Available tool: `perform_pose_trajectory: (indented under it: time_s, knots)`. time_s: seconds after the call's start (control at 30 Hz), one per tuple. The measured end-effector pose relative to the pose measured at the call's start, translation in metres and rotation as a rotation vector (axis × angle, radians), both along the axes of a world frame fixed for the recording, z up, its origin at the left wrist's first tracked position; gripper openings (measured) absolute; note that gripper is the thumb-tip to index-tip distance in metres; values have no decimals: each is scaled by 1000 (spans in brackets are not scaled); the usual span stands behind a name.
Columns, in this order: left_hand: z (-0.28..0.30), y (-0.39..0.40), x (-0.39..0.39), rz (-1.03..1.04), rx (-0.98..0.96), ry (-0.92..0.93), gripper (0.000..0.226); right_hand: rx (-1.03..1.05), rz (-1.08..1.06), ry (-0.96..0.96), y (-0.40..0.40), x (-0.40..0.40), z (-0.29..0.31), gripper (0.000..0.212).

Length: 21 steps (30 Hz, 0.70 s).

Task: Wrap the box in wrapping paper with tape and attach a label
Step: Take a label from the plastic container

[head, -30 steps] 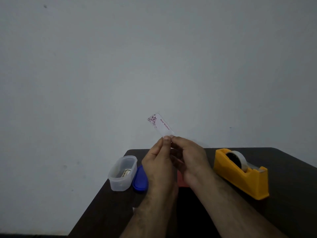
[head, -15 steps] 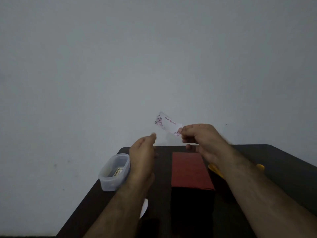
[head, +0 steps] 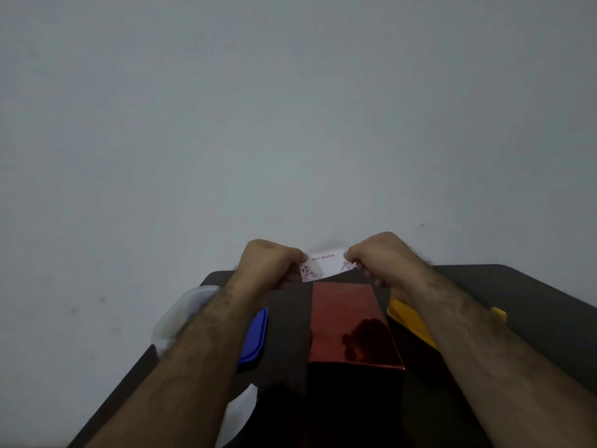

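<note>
A bare pale wall fills the top of the view, and below it sits a dark table (head: 533,295). Both hands are up at the far end: the left hand (head: 271,263) pinches the left edge of the label (head: 326,265), the right hand (head: 378,253) pinches its right edge, fingers curled in on both. The card reads "Best Wishes", with small flower prints in its corners, and it is held level just above the far edge of the box (head: 350,324). That box stands mid-table between the forearms, already dressed in glossy red paper with crisp edges.

The label looks light and thin, likely to bend or crease, so the two-edge pinch seems the sensible hold. The foil-like wrap looks slick, and a card could well slide on it before it sticks.

On the left, a clear plastic tub (head: 181,315) sits half hidden behind the left forearm; what is in it cannot be made out from here. Its blue lid (head: 255,337) lies just beside it on the table. To the right, a yellow tape dispenser (head: 410,321) peeks out from under the right forearm.
</note>
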State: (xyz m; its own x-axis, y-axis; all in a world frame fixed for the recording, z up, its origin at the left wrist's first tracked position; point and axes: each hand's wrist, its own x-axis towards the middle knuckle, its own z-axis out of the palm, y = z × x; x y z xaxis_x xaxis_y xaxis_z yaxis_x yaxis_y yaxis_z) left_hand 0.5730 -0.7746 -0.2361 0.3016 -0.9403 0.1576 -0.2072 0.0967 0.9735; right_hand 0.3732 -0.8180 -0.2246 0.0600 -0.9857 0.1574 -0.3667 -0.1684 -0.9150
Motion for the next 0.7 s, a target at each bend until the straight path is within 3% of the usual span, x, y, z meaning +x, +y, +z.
perform_pose_trajectory:
  time_s: [0.23, 0.47, 0.7]
  knots:
    - [-16, -22, -8, -25, 9, -63, 8, 50, -104, -53, -5, -13, -17, 19]
    - [-26, -36, -12, 64, 30, -135, 41, 23, -170, -3, -15, -17, -40, 22]
    - [-35, -39, -19, 109, 23, -290, 45, -13, -203, 173, -14, -22, -46, 28]
